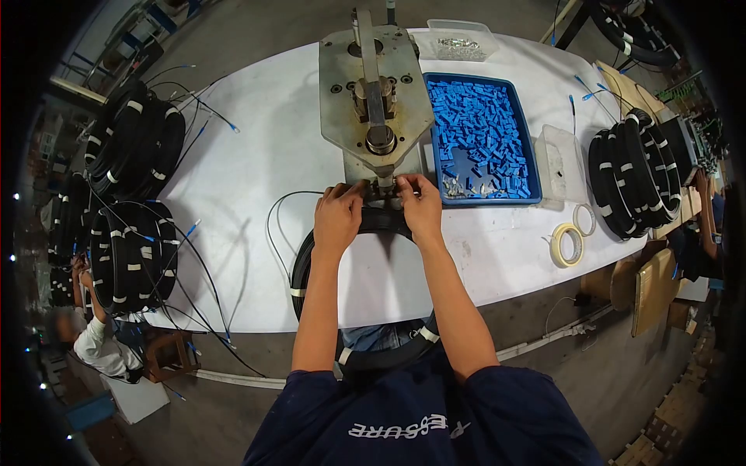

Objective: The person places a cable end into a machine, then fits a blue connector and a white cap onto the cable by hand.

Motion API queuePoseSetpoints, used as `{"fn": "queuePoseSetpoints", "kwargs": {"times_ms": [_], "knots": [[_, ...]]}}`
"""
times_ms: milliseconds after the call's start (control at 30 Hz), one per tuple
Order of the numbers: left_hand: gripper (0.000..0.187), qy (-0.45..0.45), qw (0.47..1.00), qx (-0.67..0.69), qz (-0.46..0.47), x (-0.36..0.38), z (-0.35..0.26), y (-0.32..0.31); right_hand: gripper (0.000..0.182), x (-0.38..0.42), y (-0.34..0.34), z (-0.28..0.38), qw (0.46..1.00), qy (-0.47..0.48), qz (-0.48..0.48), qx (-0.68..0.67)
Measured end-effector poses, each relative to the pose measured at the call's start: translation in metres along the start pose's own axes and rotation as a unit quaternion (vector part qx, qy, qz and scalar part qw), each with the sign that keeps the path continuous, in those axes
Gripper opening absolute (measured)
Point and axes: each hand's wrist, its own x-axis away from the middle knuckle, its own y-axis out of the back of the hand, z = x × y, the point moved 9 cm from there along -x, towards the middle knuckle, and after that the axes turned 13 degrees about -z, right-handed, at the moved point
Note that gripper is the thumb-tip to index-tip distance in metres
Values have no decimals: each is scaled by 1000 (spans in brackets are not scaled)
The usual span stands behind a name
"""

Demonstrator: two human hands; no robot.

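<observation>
A metal press with a long lever stands in front of me at the table's far side. Both my hands are at the foot of it, one on each side of its ram. My left hand is closed in a pinch at the left of the press point, and my right hand pinches at the right. What lies between the fingers is too small and covered to name. Below them, a coil of black cable with white tape bands hangs over the table edge towards my lap. A thin black cable loops out left of my left wrist.
Right of the press stands a blue tray of small blue connectors. A clear box of small metal parts sits behind it. Tape rolls lie at right. Taped cable coils stack at left and right. Other people work at both sides.
</observation>
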Motion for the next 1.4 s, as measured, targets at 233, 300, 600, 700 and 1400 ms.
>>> {"fn": "queuePoseSetpoints", "kwargs": {"times_ms": [233, 300, 600, 700, 1400], "knots": [[25, 4, 1000, -1, -15, 1, 1, 2, 19, 0, 0, -1, 1000, -3, -5, -8], [25, 5, 1000, 1, -15, 1, 0, 2, 20, 0, 0, -2, 1000, -2, 2, -10], [25, 11, 1000, 10, -16, 2, 1, 2, 18, 1, 0, 2, 1000, -10, 1, -18], [26, 10, 1000, 3, -15, 2, 0, 2, 18, 1, -1, 1, 1000, -9, 2, -24], [22, 8, 1000, -1, -20, 1, -3, 5, 20, 1, 0, 0, 1000, -13, 0, -18]]}}
